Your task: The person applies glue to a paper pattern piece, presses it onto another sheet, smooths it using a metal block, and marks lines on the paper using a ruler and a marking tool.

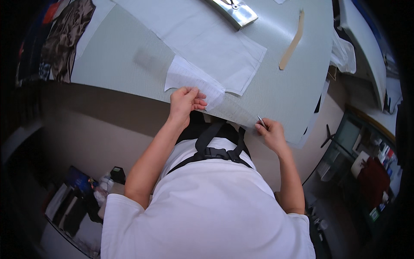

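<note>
My left hand (186, 102) is over the lower edge of a small white printed sheet (190, 76), its fingers curled. Whether it pinches the sheet is hard to tell. In my right hand (272, 132) is a slim metallic pen (261, 120), pointing up and left. A clear plastic ruler (237, 109) runs slantwise from the sheet down to my right fingers, its near end past the table's edge. My right thumb seems to touch it too. Beyond the small sheet lies a large white paper pattern piece (210, 42) with drawn lines along its edge.
On the grey-green table (123, 61) are a shiny metal block (237, 14) and a tan strip (292, 42). Brown satin fabric (68, 39) lies at the left end. A white plastic bag (343, 53) hangs at the right. Cluttered shelves (81, 207) stand low on the left.
</note>
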Demonstrator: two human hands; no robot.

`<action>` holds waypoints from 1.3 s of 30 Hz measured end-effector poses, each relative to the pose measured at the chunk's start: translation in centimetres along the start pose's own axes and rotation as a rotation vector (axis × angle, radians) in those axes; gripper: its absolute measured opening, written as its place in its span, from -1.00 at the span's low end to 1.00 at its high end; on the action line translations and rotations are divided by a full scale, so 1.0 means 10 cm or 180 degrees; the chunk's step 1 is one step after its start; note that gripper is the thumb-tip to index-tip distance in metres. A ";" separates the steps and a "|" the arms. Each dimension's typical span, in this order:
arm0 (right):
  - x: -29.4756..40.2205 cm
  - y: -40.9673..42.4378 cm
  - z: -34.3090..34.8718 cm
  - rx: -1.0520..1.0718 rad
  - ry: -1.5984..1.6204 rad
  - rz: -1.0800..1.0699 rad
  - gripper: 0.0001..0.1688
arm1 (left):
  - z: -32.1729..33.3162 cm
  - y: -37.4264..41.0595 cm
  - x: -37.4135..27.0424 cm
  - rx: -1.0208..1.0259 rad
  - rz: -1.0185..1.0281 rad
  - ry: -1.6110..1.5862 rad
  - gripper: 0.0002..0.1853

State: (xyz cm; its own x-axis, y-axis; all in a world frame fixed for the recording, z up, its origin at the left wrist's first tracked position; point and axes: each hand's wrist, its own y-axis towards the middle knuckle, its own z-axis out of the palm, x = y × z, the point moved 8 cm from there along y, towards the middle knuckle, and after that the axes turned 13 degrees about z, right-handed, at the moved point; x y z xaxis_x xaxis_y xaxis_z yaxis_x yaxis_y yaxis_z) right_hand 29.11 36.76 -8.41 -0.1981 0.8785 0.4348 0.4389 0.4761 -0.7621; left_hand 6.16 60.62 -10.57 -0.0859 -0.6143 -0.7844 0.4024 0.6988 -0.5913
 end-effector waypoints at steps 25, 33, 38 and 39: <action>0.11 -0.03 -0.38 -0.0324 -0.0309 -0.0143 -0.71 | 0.35 -0.43 -0.19 -0.0876 0.2743 0.4029 -0.44; -0.11 0.16 -0.40 -0.0213 -0.0679 -0.0263 -0.68 | 0.53 -0.26 0.06 -0.0903 0.2728 0.4349 -0.07; -0.19 0.18 -0.42 -0.0158 -0.0880 -0.0287 -0.66 | 0.57 -0.28 0.17 -0.0936 0.2670 0.4494 0.02; -0.19 0.18 -0.43 -0.0129 -0.0849 -0.0273 -0.66 | 0.57 -0.29 0.19 -0.0937 0.2662 0.4463 0.03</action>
State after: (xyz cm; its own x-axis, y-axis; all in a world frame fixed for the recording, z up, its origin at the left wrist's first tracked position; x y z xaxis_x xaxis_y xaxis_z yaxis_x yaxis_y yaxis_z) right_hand 34.02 35.75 -8.60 -0.4574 0.8170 0.3512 0.4440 0.5520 -0.7058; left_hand 10.03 55.31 -9.24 -0.7151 0.6141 -0.3340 0.5959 0.7853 0.1681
